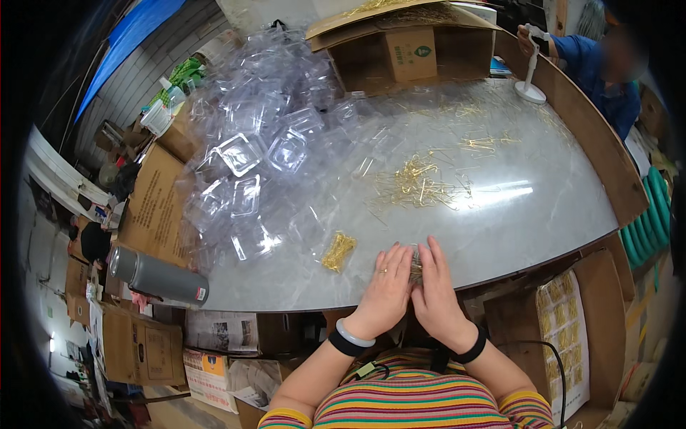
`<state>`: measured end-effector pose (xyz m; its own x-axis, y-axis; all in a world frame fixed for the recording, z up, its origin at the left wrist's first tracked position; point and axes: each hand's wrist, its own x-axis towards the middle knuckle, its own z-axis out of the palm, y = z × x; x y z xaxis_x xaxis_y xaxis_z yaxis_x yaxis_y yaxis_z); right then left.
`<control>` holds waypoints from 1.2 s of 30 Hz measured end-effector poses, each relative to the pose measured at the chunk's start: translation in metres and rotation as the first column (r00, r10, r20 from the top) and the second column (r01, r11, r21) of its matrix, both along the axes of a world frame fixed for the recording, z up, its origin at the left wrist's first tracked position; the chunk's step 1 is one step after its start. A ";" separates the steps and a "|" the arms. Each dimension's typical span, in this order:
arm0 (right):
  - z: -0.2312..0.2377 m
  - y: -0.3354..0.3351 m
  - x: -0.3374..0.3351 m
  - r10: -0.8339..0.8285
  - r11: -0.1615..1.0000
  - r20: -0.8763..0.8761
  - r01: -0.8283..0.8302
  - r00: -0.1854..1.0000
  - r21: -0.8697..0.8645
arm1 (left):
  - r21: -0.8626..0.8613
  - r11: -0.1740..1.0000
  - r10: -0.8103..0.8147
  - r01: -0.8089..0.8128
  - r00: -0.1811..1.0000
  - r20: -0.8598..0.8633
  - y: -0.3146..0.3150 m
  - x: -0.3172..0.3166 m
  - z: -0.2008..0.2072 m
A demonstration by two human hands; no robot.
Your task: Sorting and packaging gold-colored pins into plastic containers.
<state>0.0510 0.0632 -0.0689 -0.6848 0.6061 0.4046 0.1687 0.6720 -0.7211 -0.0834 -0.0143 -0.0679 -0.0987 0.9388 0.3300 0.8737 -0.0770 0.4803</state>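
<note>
At the table's near edge my left hand (pixel 384 286) and my right hand (pixel 436 292) lie side by side with straight fingers. Pressed between them are some metal hooks (pixel 416 263), mostly hidden by the fingers; whether a clear case surrounds them I cannot tell. Just left of my hands lies a clear plastic case filled with gold hooks (pixel 339 252). Farther off, a loose heap of gold wire hooks (pixel 418 182) spreads over the grey tabletop (pixel 514 229). A large pile of clear plastic blister cases (pixel 257 154) covers the table's left side.
An open cardboard box (pixel 371 61) stands at the back, and cardboard walls (pixel 586 132) line the right edge. A grey bottle (pixel 161 275) lies at the left. A white stand (pixel 530 89) is near another person (pixel 597 64). Below right, a carton (pixel 511 325) holds packed cases (pixel 564 322).
</note>
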 end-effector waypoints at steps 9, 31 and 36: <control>-0.006 0.033 0.001 0.108 0.989 -0.071 -0.114 0.992 -0.098 | 0.080 0.992 0.086 -0.096 0.989 0.121 -0.004 0.002 -0.005; 0.000 0.030 -0.001 0.195 0.930 0.157 -0.233 0.968 0.284 | -0.051 0.998 -0.020 0.037 0.953 0.304 -0.035 -0.016 0.025; 0.009 0.026 -0.001 0.188 0.921 0.147 -0.226 0.971 0.316 | -0.030 0.999 0.046 -0.040 0.962 0.268 -0.039 -0.009 0.015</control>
<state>0.0500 0.0889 -0.0598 -0.8331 0.2922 0.4697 0.0668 0.8961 -0.4389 -0.0925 -0.0529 -0.0527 -0.2211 0.9390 0.2636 0.7150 -0.0278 0.6986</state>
